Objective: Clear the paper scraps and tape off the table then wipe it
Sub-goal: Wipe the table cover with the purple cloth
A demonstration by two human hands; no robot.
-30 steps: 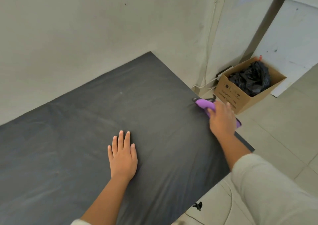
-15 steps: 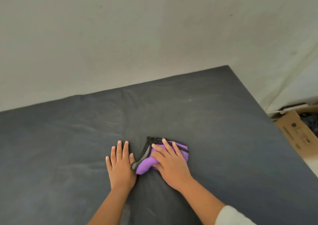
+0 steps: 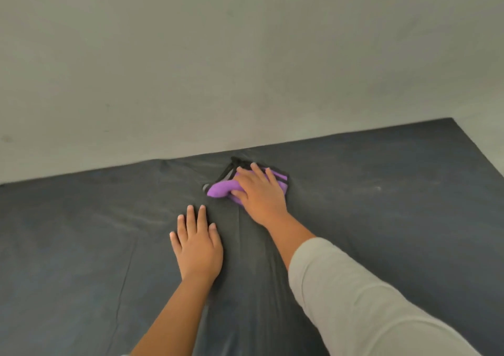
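A purple cloth with black trim [image 3: 222, 188] lies on the table's dark cover [image 3: 381, 205], close to the far edge by the wall. My right hand [image 3: 259, 192] presses down on the cloth with fingers spread almost straight over it. My left hand [image 3: 197, 244] rests flat on the cover, palm down, nearer to me and left of the cloth. No paper scraps or tape show on the cover.
A plain grey wall [image 3: 245, 69] stands right behind the table's far edge. The cover has wrinkles and faint streaks around my hands. The table's right corner [image 3: 452, 120] is at the upper right.
My right hand has slid the cloth from the table's right edge to the middle, then away toward the wall. My left hand has stayed flat on the cover. The view has turned left.
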